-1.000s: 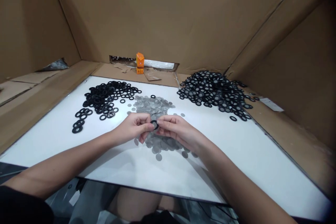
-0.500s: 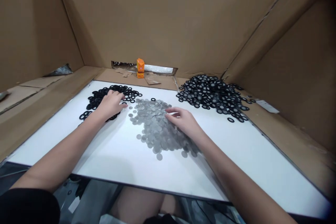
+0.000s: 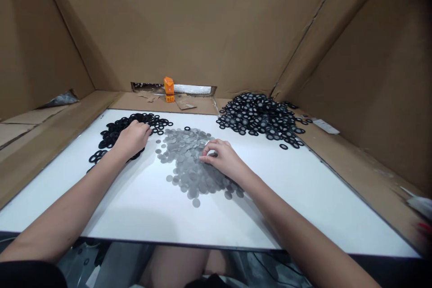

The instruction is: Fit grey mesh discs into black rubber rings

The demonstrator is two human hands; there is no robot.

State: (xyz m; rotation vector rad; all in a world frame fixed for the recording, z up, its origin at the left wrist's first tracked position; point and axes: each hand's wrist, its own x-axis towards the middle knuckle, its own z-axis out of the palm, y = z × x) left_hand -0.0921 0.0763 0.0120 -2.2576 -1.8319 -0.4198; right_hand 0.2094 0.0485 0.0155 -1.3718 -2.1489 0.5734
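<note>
The hands, together a second ago, have parted: the left hand to the far-left heap of round black rings, the right hand over thin, flat grey discs mid-table. The left's fingers curl, the right's thumb and forefinger nearly meet; whether either grips anything, I cannot tell. The left hand hides some rings. Far right lie grey-centred black rings. Cardboard walls surround the smooth white tabletop; beyond its far edge stands an orange carton.
</note>
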